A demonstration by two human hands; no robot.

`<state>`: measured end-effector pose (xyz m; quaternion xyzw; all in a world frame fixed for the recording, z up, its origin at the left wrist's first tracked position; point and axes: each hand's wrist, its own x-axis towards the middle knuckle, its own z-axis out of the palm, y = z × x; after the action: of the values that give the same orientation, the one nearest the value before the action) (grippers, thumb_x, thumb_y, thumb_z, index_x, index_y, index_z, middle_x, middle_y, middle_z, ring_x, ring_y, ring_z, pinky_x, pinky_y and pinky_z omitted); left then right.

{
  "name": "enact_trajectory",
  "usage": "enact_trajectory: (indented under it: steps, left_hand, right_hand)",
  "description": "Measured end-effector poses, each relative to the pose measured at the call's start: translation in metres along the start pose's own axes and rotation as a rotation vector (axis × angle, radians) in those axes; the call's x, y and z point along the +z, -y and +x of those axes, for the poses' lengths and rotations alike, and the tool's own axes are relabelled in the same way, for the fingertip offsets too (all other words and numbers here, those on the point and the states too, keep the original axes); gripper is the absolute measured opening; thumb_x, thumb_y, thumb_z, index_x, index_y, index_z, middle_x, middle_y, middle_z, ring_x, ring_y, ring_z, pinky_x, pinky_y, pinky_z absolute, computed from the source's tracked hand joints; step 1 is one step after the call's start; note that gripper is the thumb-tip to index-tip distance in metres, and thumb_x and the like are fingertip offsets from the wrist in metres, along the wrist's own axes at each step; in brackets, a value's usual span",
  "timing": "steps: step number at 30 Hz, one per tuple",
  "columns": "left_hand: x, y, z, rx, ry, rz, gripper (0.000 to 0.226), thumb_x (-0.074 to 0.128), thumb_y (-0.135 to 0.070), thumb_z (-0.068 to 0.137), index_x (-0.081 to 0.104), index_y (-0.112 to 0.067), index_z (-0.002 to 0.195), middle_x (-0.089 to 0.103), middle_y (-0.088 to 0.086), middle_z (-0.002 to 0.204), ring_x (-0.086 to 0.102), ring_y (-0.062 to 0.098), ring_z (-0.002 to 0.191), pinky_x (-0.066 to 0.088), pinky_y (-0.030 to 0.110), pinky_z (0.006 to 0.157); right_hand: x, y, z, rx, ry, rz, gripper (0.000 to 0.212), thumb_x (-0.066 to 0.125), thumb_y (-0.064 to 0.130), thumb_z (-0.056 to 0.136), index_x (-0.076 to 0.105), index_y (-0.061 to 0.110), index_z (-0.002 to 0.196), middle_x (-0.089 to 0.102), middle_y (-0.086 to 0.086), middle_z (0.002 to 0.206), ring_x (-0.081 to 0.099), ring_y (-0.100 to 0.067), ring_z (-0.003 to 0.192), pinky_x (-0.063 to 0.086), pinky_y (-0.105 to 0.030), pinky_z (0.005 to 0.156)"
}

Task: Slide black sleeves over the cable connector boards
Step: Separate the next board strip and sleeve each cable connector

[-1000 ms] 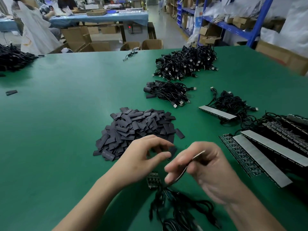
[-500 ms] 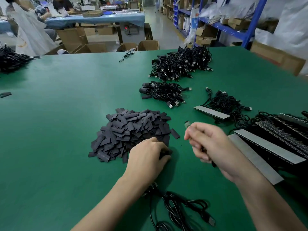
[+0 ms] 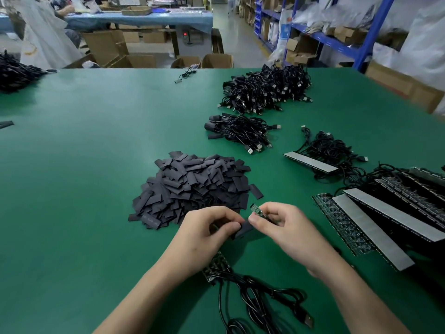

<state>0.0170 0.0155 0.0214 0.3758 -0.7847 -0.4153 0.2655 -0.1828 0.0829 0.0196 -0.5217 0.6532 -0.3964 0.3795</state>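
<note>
Lying on green counter [image 3: 84,189]: heap of flat black sleeves [image 3: 192,184], tangled black cables [image 3: 260,292]; left grip [image 3: 204,232] pinches single matte black sleeve [image 3: 243,231]; right grip [image 3: 289,230] pinches small green connector board [image 3: 256,210].

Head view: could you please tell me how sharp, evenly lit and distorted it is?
Head view: soft even light, faint shadows under the left hand gripping a black sleeve and the right hand pinching the connector board; head view: sleeve pile sharp, right border smeared; head view: wide angle leans the blue shelving.
</note>
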Motion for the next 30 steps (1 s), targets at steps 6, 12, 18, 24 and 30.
enact_trajectory:
  steps: [6, 12, 18, 24, 30]
  left_hand:
    - [0.004, 0.005, -0.002, 0.107, -0.112, 0.041, 0.013, 0.078, -0.025, 0.090, 0.078, -0.031, 0.101, 0.072, -0.021, 0.090, 0.067, 0.002, 0.086, 0.049, 0.014, 0.076]
    - [0.002, 0.006, -0.005, 0.237, -0.190, 0.164, 0.023, 0.084, -0.036, 0.082, 0.079, -0.030, 0.103, 0.071, -0.021, 0.095, 0.067, 0.000, 0.091, 0.051, 0.018, 0.078]
    - [-0.002, 0.011, -0.001, 0.142, -0.281, -0.007, 0.019, 0.087, -0.024, 0.077, 0.082, -0.028, 0.095, 0.073, -0.022, 0.091, 0.065, 0.001, 0.084, 0.043, 0.011, 0.070]
    - [-0.001, 0.012, -0.001, 0.140, -0.267, -0.058, 0.016, 0.085, -0.024, 0.077, 0.082, -0.032, 0.091, 0.075, -0.023, 0.088, 0.067, 0.005, 0.086, 0.042, 0.011, 0.068]
    - [0.000, 0.015, -0.002, 0.187, -0.271, -0.012, 0.017, 0.081, -0.034, 0.076, 0.082, -0.030, 0.093, 0.074, -0.022, 0.090, 0.068, 0.004, 0.087, 0.042, 0.009, 0.070]
  right_hand:
    - [0.006, -0.002, -0.002, -0.017, 0.055, 0.040, 0.041, 0.063, 0.058, 0.082, 0.073, 0.019, 0.091, 0.070, -0.012, 0.079, 0.055, -0.010, 0.072, 0.041, -0.036, 0.072]
    - [0.010, 0.000, -0.004, -0.054, 0.048, 0.130, 0.033, 0.063, 0.053, 0.087, 0.071, 0.021, 0.088, 0.048, 0.010, 0.057, 0.038, -0.002, 0.054, 0.031, -0.019, 0.055]
    - [0.000, 0.002, -0.004, -0.006, 0.072, 0.137, 0.034, 0.045, 0.046, 0.095, 0.064, 0.020, 0.081, 0.035, -0.004, 0.069, 0.029, -0.013, 0.054, 0.024, -0.027, 0.050]
    - [0.001, 0.004, -0.006, -0.038, 0.136, 0.056, 0.033, 0.046, 0.041, 0.095, 0.061, 0.018, 0.078, 0.036, 0.003, 0.062, 0.030, -0.009, 0.052, 0.026, -0.022, 0.050]
    - [0.003, 0.006, -0.008, -0.041, 0.145, -0.003, 0.039, 0.046, 0.055, 0.086, 0.064, 0.022, 0.076, 0.035, 0.005, 0.058, 0.030, -0.012, 0.052, 0.025, -0.034, 0.053]
